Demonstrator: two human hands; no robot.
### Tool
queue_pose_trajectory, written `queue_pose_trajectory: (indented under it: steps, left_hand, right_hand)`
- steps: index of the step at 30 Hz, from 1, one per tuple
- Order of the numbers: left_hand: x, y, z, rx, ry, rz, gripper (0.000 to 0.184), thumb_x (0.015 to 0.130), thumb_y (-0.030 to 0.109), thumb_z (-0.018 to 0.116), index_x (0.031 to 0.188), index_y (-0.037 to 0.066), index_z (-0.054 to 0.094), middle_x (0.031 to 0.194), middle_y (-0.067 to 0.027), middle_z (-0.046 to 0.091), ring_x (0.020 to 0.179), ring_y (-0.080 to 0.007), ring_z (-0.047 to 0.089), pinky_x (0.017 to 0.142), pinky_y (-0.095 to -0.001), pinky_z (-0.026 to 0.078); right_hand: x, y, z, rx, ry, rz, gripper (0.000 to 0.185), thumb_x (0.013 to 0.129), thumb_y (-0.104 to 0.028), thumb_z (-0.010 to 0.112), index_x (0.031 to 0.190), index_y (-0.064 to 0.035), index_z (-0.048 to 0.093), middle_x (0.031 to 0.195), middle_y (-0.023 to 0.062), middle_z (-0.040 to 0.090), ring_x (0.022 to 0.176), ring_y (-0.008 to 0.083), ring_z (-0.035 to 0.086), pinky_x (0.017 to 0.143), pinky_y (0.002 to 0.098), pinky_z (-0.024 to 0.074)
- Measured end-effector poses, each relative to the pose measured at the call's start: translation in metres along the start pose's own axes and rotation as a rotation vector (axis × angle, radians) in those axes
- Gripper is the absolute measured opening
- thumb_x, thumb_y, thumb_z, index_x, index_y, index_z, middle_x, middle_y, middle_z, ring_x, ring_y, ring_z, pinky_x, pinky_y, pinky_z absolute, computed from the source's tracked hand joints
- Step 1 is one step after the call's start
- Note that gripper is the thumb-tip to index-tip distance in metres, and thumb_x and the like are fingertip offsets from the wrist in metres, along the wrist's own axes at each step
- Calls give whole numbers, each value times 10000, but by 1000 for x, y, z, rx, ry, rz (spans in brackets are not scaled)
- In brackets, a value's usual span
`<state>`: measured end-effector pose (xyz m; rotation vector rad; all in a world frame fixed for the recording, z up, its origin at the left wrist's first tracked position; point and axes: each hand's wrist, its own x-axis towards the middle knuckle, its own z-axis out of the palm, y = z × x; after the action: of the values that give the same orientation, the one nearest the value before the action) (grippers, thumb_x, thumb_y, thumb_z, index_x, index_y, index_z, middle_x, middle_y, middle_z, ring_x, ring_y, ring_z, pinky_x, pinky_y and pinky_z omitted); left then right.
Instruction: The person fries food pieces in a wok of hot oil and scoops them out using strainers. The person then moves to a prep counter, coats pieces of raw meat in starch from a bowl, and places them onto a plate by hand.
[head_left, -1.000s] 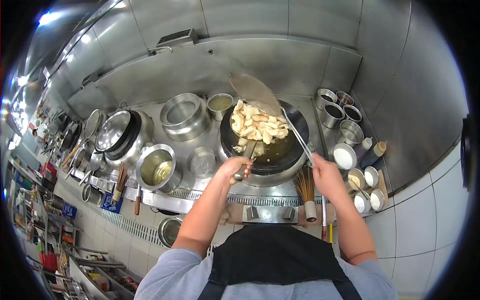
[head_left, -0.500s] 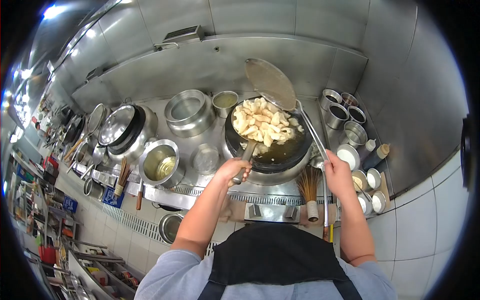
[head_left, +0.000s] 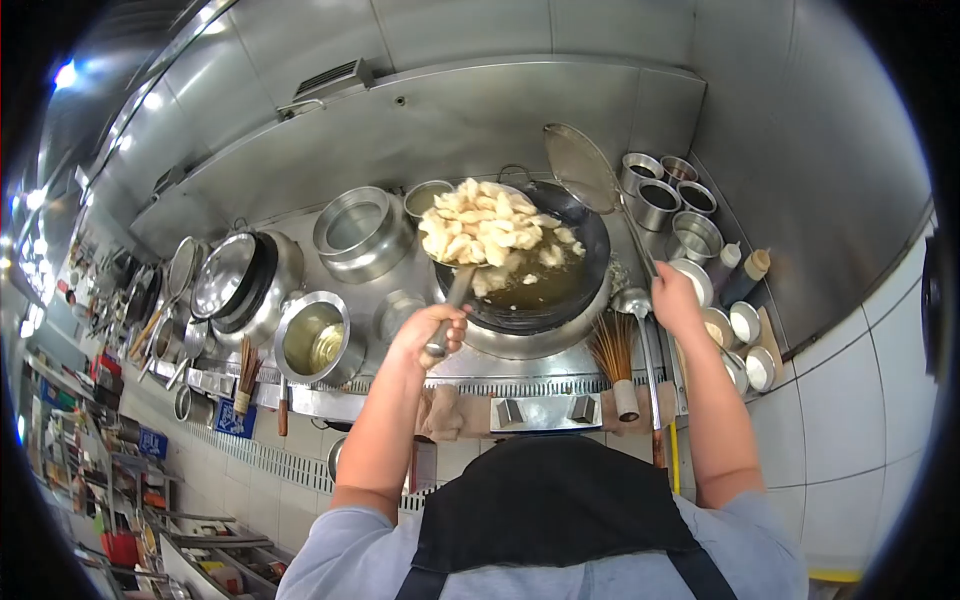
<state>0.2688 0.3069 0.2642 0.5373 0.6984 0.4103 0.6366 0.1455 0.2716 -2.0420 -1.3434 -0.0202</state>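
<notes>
Handles [head_left: 460, 288] gripped on both sides, most pale pieces [head_left: 480, 222] up out of the oil [head_left: 535, 291].
I see the left hand [head_left: 430, 328] wrapped round the thick handle, the right hand [head_left: 678, 300] closed on a long thin one. Soft, lumpy pieces heap over the left side of the dark round wok [head_left: 592, 245], hiding what carries them; a few scattered bits remain in the glossy oil. Beyond, the meshed strainer [head_left: 583, 168] tilts upright.

We have a smooth, shiny metal counter [head_left: 376, 290] and, toward twelve o'clock, a satiny metal splashback [head_left: 440, 130]. At one, our skimmer [head_left: 582, 168] is dull metal mesh. The dark wok [head_left: 597, 245] looks glossy. Toward four, the brush [head_left: 611, 345] has rough bristles; farther out, the tiles [head_left: 835, 430] gleam. At six, our apron [head_left: 545, 500] is matt cloth.
</notes>
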Motion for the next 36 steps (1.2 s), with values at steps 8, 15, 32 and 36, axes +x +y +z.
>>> queue_pose_trajectory:
  steps: [8, 15, 32, 36]
  left_hand:
    - [-23, 42, 10, 43, -3, 76, 236, 809, 44, 536, 1029, 22, 455, 653, -20, 480, 474, -105, 429, 392, -222, 375]
    - [-41, 48, 21, 89, 34, 197, 251, 820, 51, 518, 1055, -21, 467, 659, -20, 465, 468, -76, 409, 390, -206, 347]
    - [-33, 36, 5, 8, -14, 145, 259, 816, 51, 520, 1056, -15, 449, 666, -25, 453, 476, -91, 414, 400, -214, 356]
    - [-39, 32, 5, 8, -9, 159, 254, 817, 51, 514, 1052, -15, 442, 663, -22, 452, 471, -89, 409, 402, -215, 352]
  right_hand:
    - [-9, -33, 19, 189, -526, 512, 264, 826, -48, 435, 1026, 59, 569, 780, 231, 634, 582, 313, 635, 468, 439, 474]
    - [-34, -56, 7, 991, -709, 884, 49, 811, -1, 446, 768, -20, 434, 624, 91, 503, 398, 129, 401, 324, 271, 247]
    - [4, -29, 94, 1160, -697, 707, 97, 847, -27, 540, 836, -67, 453, 572, 9, 455, 376, 87, 367, 326, 242, 227]
    - [11, -10, 73, 1157, -689, 669, 148, 845, -26, 548, 938, -57, 438, 580, 13, 456, 370, 84, 365, 315, 238, 232]
